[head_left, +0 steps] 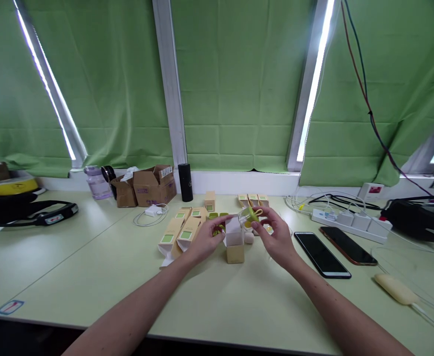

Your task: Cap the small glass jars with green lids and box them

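Note:
In front of me a small cardboard box stands upright on the table, its white flap raised. My left hand is at the left side of this box, fingers closed on the flap. Between the fingertips of my right hand is a small clear bottle with a green lid and a loop, tilted just above the box opening. A small pale pinkish object lies right of the box. Several green items sit behind my left hand, partly hidden.
Left of my hands lie several beige boxes with green labels; more boxes stand behind. Two phones and a power strip are at right. Cardboard cartons and a black cylinder line the back.

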The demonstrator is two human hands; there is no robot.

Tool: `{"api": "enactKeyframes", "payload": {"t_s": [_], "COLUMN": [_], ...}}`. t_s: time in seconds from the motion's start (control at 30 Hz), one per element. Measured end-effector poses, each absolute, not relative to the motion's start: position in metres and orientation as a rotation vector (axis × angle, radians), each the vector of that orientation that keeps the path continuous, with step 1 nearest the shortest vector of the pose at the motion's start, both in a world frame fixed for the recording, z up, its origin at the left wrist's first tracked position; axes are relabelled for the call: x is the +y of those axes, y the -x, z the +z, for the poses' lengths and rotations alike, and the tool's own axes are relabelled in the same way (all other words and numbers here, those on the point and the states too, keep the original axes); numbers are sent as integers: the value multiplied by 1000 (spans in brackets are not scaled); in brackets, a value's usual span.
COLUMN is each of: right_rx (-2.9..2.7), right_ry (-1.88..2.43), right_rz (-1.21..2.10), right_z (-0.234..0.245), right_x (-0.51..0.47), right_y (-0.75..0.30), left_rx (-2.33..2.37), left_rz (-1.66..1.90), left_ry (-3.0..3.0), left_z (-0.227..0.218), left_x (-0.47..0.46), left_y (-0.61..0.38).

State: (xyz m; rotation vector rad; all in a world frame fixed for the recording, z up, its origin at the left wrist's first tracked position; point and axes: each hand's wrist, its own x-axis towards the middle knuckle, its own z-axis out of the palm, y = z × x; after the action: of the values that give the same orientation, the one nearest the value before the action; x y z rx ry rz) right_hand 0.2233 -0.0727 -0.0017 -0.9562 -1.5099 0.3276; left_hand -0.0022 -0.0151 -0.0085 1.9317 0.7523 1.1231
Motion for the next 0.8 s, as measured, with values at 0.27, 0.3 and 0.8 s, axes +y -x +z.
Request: {"api": "enactKeyframes", "payload": {"t_s": [0.27, 0.3, 0.8], "right_rx": [-1671, -1678, -1825], "right_ry": [964, 978, 1145], "right_rz": [429, 432, 291], "right_z": [-8, -9, -15], "right_x": [-73, -72, -64], "right_y": [-215, -216, -227], "left_rx": [758, 762, 626], "left_rz": [1113, 1102, 1041], "left_ry": [-1930, -1924, -1531], "left_z": [-11, -10, -15], "left_x": [-15, -15, -11], "left_y": [2, 2, -3]}}
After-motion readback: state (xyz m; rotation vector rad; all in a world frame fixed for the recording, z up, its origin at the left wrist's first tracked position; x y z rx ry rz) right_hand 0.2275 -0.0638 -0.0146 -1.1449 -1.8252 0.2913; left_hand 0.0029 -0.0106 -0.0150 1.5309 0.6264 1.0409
